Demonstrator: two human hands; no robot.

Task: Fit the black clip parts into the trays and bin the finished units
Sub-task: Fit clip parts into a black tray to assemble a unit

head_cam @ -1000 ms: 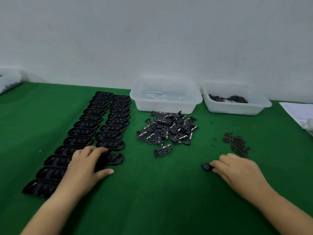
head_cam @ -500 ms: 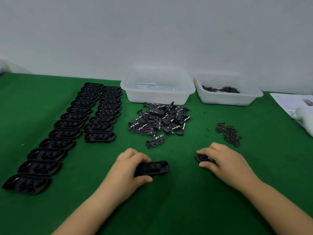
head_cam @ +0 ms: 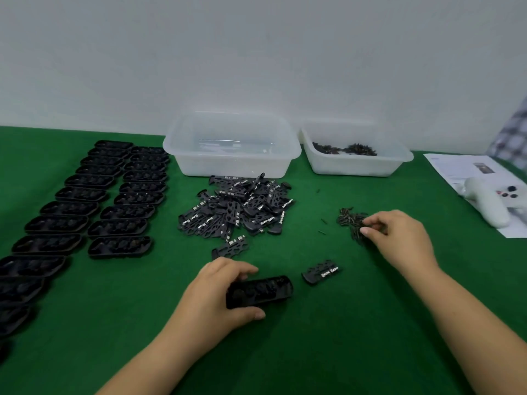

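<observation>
My left hand [head_cam: 221, 292] grips one black oblong tray [head_cam: 263, 290] on the green table, thumb below it and fingers over its left end. Just right of that tray lies a single black clip part [head_cam: 320, 272] with white markings. My right hand [head_cam: 397, 238] reaches into a small heap of tiny dark pins [head_cam: 352, 222], its fingertips pinching among them; what it holds is hidden. A large pile of black clip parts [head_cam: 236, 209] lies in the middle. Two rows of black trays [head_cam: 119, 218] run along the left.
An empty clear plastic bin [head_cam: 232, 163] stands at the back centre. Beside it a white bin [head_cam: 356, 166] holds small dark pieces. At the right edge a white controller [head_cam: 490, 205] lies on a paper sheet [head_cam: 467, 169]. A wall rises behind the table.
My right hand let go of the clip part and moved right and back to the heap of pins. My left hand brought a tray from the rows to the centre front.
</observation>
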